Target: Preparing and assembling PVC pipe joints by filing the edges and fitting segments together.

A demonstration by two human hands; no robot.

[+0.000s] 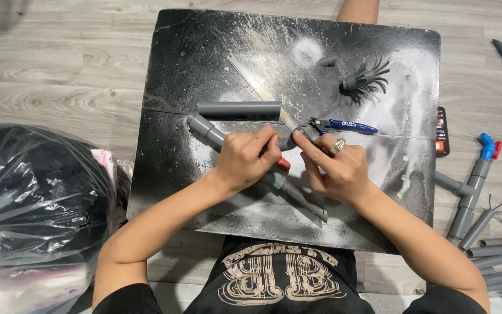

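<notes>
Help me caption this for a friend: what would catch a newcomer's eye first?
The black board, dusted with white spray marks, fills the middle of the wooden floor. At its centre the left hand and right hand work on a grey pipe assembly, with blue-handled cutters just beyond. A shiny black plastic bag sits at left.

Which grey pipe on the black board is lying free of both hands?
The straight grey pipe lying crosswise above the hands; the other, the jointed pipe, runs under the left hand.

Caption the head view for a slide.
Two hands, left and right, grip a grey pipe assembly over a paint-dusted black board, blue cutters nearby.
</notes>
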